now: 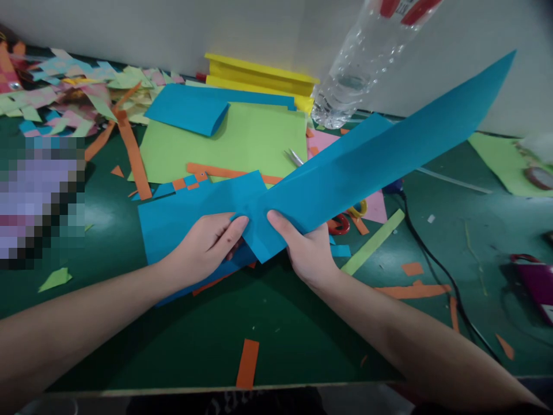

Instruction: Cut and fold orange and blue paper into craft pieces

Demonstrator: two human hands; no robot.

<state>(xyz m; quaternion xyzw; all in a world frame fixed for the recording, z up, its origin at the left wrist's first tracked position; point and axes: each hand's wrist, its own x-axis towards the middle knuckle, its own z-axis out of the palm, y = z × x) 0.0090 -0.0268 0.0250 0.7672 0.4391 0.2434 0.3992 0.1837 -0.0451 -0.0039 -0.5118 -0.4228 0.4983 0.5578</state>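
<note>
A long folded strip of blue paper (371, 155) slants up to the right, held in both hands above the table. My right hand (311, 248) is closed on it, thumb on top near its lower end and fingers hidden beneath. With thumb and fingers pressed together, my left hand (211, 242) pinches the left edge of the same strip. Under my left hand lies a flat blue sheet (173, 225). Scissors show partly behind the strip, with their blades (294, 157) on one side and a red handle (339, 223) on the other.
Light green paper (259, 132), a folded blue piece (185, 106) and a folded yellow sheet (263, 75) lie behind. A water bottle (358, 69) stands against the wall. Paper scraps (86, 92) pile up at back left. A black cable (432, 259) crosses the right side.
</note>
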